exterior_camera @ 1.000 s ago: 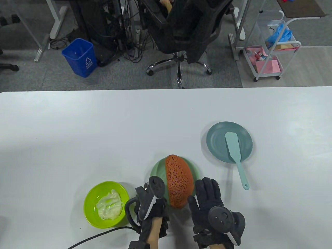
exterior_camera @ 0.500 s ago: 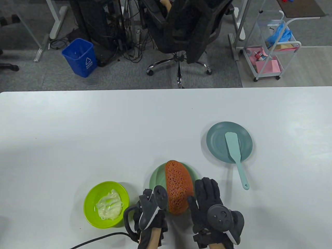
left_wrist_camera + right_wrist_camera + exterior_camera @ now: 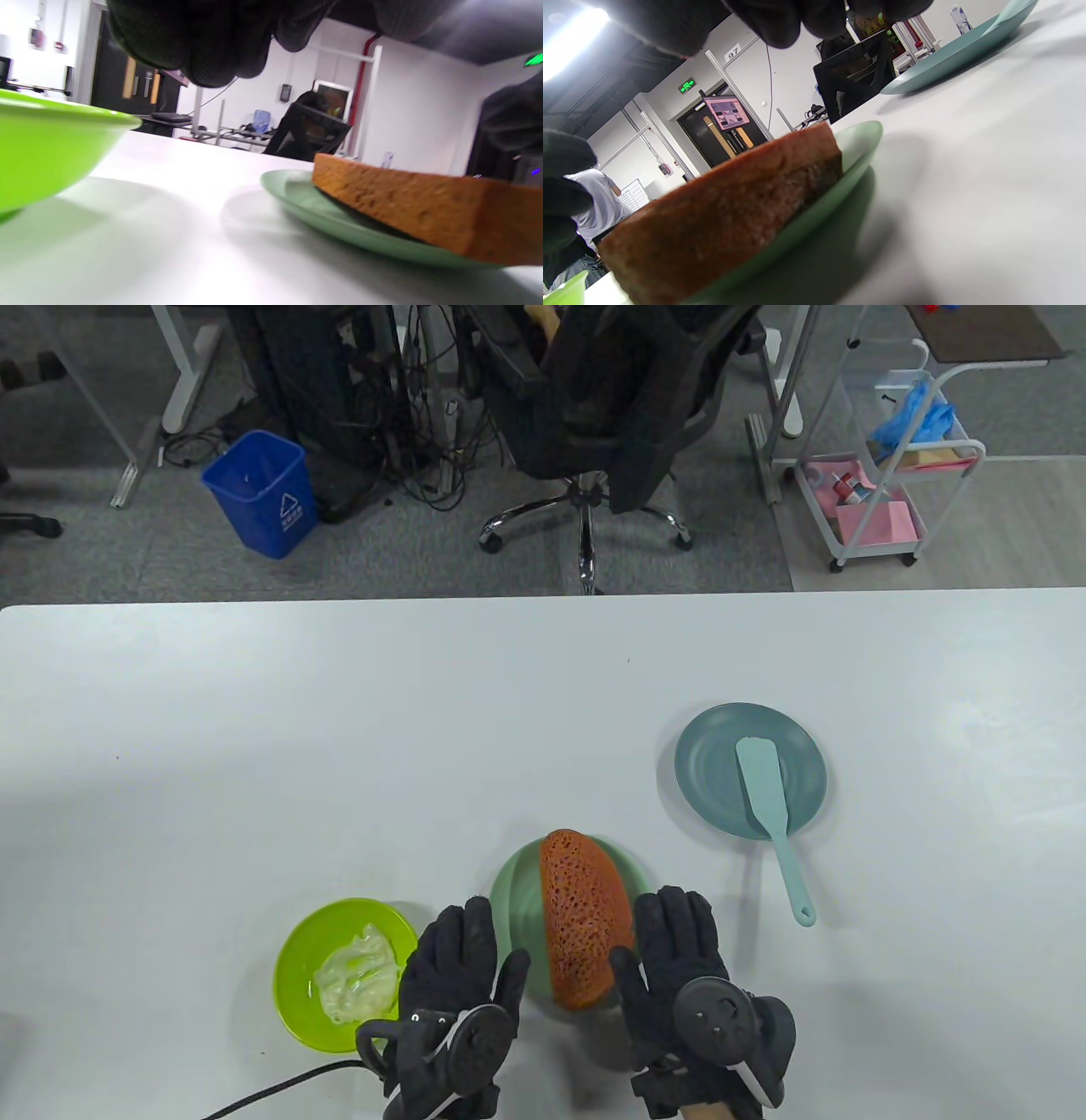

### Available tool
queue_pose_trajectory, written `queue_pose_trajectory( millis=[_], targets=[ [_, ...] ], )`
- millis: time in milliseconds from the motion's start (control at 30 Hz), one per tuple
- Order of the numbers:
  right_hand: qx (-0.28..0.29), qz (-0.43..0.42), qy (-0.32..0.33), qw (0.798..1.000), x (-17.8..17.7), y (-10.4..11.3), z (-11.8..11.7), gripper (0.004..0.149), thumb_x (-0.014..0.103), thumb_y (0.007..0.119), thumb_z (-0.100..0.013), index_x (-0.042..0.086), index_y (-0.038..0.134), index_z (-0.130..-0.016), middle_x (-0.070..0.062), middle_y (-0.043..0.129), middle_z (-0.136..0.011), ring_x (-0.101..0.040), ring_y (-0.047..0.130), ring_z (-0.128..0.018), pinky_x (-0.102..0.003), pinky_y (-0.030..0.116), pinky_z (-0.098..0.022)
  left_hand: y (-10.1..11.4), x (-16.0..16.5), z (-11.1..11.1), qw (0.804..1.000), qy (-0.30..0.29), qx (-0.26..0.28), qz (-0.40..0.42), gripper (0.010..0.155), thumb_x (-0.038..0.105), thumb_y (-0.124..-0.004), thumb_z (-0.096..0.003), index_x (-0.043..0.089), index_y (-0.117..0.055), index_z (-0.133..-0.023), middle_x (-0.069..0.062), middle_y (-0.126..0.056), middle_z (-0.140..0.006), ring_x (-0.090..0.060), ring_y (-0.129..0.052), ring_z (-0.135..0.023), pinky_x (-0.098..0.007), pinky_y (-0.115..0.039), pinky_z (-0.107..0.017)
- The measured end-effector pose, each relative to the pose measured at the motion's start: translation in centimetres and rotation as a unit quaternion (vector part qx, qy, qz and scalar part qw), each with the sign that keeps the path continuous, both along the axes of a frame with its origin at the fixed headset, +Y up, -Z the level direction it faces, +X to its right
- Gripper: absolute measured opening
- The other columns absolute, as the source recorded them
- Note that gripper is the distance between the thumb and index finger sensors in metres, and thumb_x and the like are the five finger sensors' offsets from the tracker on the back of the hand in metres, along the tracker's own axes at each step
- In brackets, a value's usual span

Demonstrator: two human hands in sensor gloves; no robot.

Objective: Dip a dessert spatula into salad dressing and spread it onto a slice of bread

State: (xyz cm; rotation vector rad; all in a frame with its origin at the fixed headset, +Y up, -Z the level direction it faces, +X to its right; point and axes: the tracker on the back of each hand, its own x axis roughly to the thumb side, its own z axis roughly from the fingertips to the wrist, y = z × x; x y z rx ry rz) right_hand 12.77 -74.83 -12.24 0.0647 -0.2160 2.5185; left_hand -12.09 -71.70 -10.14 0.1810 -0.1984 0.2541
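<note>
The orange-brown bread slice lies on a light green plate near the table's front; it also shows in the left wrist view and the right wrist view. The lime bowl with white dressing stands to its left. The teal spatula lies with its blade on a blue-green plate at the right. My left hand lies flat and open between bowl and bread plate. My right hand lies flat and open just right of the bread. Both hold nothing.
The spatula's handle end sticks off its plate onto the white table. A cable runs from the left hand toward the front edge. An office chair and a blue bin stand beyond the far edge.
My left hand has turned from on edge to palm down with fingers spread, now flat on the table beside the bread plate. The right hand has barely moved.
</note>
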Motion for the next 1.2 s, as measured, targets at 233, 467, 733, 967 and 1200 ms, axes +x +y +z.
queue_pose_trajectory(
  millis=[233,467,733,967,1200],
  targets=[
    [0.007,0.011,-0.003,1.000,0.0,0.2,0.3,0.064,0.055,0.068,-0.056,0.022,0.051,-0.109,-0.013,0.042,-0.115,-0.042,0.034,-0.108,-0.053,0.047,-0.078,-0.5,0.5,-0.1,1.000,-0.027,0.003,0.015,0.070,0.052,-0.054,-0.0653,0.005,-0.050,-0.118,-0.031,-0.057,-0.114,-0.055,-0.073,-0.100,-0.066,-0.064,-0.069],
    [0.048,0.010,-0.005,0.999,0.2,2.2,0.8,0.065,0.055,0.069,-0.057,0.021,0.052,-0.109,-0.014,0.041,-0.116,-0.042,0.033,-0.109,-0.054,0.046,-0.078,-0.6,-0.2,-0.4,0.999,-0.030,-0.008,0.035,0.070,0.051,-0.053,-0.0655,0.004,-0.050,-0.117,-0.031,-0.051,-0.116,-0.057,-0.064,-0.103,-0.067,-0.056,-0.071],
    [0.042,0.035,-0.034,0.998,2.7,6.2,0.1,0.066,0.055,0.070,-0.058,0.020,0.051,-0.110,-0.015,0.040,-0.117,-0.043,0.030,-0.110,-0.055,0.043,-0.079,-0.3,-0.6,-0.1,0.998,-0.033,-0.005,0.046,0.069,0.050,-0.053,-0.0654,0.004,-0.051,-0.117,-0.030,-0.052,-0.116,-0.057,-0.064,-0.103,-0.067,-0.056,-0.071],
    [-0.018,0.070,-0.121,0.990,9.7,9.6,-1.9,0.067,0.050,0.075,-0.059,0.023,0.044,-0.112,-0.014,0.032,-0.119,-0.046,0.029,-0.111,-0.056,0.046,-0.079,-0.5,-0.8,-0.2,0.998,-0.032,-0.011,0.055,0.069,0.050,-0.054,-0.0654,0.004,-0.053,-0.116,-0.030,-0.053,-0.115,-0.057,-0.065,-0.102,-0.067,-0.057,-0.071],
    [-0.055,0.074,-0.140,0.986,15.8,7.1,-3.7,0.064,0.030,0.084,-0.059,0.030,0.046,-0.111,-0.010,0.038,-0.119,-0.043,0.045,-0.110,-0.052,0.056,-0.079,-0.6,-0.8,-0.2,0.998,-0.034,-0.011,0.056,0.069,0.050,-0.054,-0.0654,0.004,-0.054,-0.116,-0.030,-0.053,-0.115,-0.057,-0.065,-0.102,-0.067,-0.057,-0.071]
  ],
)
